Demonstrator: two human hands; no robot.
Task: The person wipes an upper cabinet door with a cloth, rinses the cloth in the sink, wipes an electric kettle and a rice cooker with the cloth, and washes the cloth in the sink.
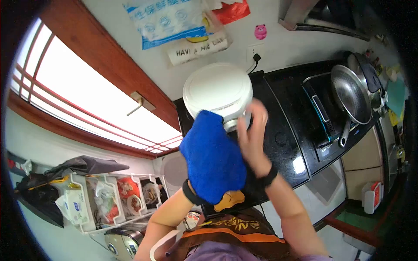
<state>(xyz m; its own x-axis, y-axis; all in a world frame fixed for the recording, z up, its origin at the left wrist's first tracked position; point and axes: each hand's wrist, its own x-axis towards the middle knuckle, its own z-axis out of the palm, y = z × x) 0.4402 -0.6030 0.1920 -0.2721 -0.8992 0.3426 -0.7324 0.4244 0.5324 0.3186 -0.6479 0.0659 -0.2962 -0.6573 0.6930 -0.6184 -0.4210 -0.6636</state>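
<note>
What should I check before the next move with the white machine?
1. Left grip under the cloth: ok, fully covered.
2. Right grip open: ok, though blurred.
3. Right grip off the machine: cannot tell, it's right beside it.
4. Plug in the socket: ok.
5. Machine cool: cannot tell, heat doesn't show.
6. Pan away from both grips: ok, it's off to the right.

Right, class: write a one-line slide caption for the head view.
A fuzzy blue cloth hides the left hand, with the right hand near a rounded white appliance on a glossy black countertop.
</note>
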